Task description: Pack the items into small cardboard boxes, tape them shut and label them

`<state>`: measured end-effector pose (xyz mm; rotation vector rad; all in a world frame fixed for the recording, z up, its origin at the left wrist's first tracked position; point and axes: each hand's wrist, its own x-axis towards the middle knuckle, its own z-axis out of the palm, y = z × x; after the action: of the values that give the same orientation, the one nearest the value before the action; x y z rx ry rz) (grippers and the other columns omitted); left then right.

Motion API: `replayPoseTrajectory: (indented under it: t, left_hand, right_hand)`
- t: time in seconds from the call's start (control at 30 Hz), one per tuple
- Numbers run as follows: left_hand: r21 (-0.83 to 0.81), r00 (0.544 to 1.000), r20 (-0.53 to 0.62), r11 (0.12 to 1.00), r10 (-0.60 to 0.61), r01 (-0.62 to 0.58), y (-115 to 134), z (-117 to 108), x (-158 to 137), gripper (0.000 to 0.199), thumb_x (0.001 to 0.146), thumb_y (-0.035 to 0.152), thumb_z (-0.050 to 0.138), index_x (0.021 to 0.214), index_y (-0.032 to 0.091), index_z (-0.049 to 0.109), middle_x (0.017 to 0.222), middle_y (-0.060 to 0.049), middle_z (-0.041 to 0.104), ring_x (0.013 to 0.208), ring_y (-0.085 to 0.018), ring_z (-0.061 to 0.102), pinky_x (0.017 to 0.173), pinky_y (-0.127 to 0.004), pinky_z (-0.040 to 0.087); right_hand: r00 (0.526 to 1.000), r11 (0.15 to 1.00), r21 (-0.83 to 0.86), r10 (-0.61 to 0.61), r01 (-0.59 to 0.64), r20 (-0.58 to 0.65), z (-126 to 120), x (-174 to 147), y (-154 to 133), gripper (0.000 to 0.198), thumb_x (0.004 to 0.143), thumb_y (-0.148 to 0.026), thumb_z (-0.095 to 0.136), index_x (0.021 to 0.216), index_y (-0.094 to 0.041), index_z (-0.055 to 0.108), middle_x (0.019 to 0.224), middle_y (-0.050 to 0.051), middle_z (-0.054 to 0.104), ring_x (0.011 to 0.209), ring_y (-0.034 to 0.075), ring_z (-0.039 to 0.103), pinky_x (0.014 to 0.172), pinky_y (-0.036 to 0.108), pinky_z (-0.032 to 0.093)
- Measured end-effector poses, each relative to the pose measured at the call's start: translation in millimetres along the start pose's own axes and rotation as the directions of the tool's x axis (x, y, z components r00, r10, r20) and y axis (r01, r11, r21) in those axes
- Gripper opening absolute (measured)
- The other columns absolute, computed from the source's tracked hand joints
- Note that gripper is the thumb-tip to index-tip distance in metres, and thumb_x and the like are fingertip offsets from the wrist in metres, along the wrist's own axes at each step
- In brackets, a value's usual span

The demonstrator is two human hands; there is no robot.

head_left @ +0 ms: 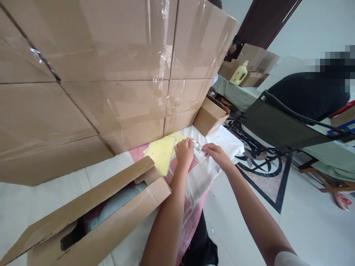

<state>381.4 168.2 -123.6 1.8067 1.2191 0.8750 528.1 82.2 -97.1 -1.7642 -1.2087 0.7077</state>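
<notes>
My left hand (pixel 184 152) is closed, its fingers curled at the left edge of a small white card pack (pixel 200 156) with a shiny silvery part on it. On the other side my right hand (pixel 217 153) pinches the same pack near its upper right edge. What exactly the pack contains is too small to make out. Beside and partly behind my left hand lies a yellow sheet with a blue wavy outline (pixel 160 152). Both rest over a pink and white cloth (pixel 194 184) on the table.
An open cardboard box (pixel 144 208) with a rounded pale item inside stands at lower left. Taped cartons (pixel 133 99) form a wall behind. A smaller box (pixel 210 115) stands past my hands. At right, a person in black (pixel 307 92) sits in a dark chair (pixel 288 122). A yellow jug (pixel 239 74) stands farther back.
</notes>
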Motion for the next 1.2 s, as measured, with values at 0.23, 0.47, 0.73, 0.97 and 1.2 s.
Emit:
replayPoseTrajectory:
  t: [0.23,0.47,0.73,0.97,1.2]
  left_hand:
    - [-0.012,1.000,-0.004,1.000,-0.003,0.003,-2.3,2.2,1.6,0.032,0.100,0.026,0.039,0.103,0.030,0.070,0.107,-0.001,0.076,0.107,-0.021,0.064,0.103,-0.038,0.035]
    - [-0.011,1.000,-0.006,1.000,-0.006,0.006,-2.6,2.9,0.4,0.032,0.101,0.028,0.038,0.103,0.031,0.070,0.104,-0.001,0.075,0.105,-0.021,0.064,0.104,-0.038,0.035]
    - [-0.008,1.000,-0.011,1.000,-0.009,0.009,-3.3,4.2,1.0,0.031,0.101,0.027,0.039,0.104,0.030,0.070,0.105,-0.002,0.075,0.106,-0.021,0.064,0.104,-0.038,0.034]
    - [-0.016,1.000,-0.016,1.000,0.001,-0.002,-4.2,4.2,0.2,0.030,0.101,0.027,0.040,0.102,0.030,0.070,0.104,-0.001,0.075,0.106,-0.021,0.063,0.103,-0.037,0.035]
    - [-0.008,1.000,-0.020,1.000,0.010,-0.010,-4.0,3.0,-1.5,0.032,0.102,0.029,0.039,0.100,0.029,0.071,0.102,-0.002,0.075,0.103,-0.020,0.063,0.102,-0.037,0.035]
  right_hand:
    - [0.988,0.992,0.016,0.122,-0.124,0.097,3.8,7.9,-9.9,0.026,0.074,-0.044,0.075,0.072,-0.018,0.071,0.081,0.004,0.067,0.071,0.017,0.055,0.065,0.031,0.045]
    - [0.973,0.976,0.050,0.205,-0.211,0.106,3.6,11.2,-6.6,0.028,0.071,-0.045,0.077,0.069,-0.019,0.069,0.090,0.004,0.069,0.077,0.017,0.053,0.069,0.030,0.042]
    - [0.957,0.958,0.052,0.279,-0.283,0.084,4.8,11.0,-11.8,0.024,0.066,-0.041,0.078,0.066,-0.019,0.071,0.099,0.004,0.072,0.074,0.015,0.053,0.067,0.030,0.041]
    - [0.941,0.947,0.000,0.321,-0.323,0.108,3.7,13.0,-26.5,0.022,0.064,-0.038,0.075,0.074,-0.018,0.076,0.077,0.003,0.069,0.068,0.015,0.053,0.065,0.029,0.041]
    - [0.929,0.944,-0.042,0.331,-0.329,0.164,2.6,15.5,-33.5,0.020,0.066,-0.038,0.073,0.070,-0.018,0.073,0.070,0.003,0.066,0.068,0.016,0.053,0.066,0.029,0.042]
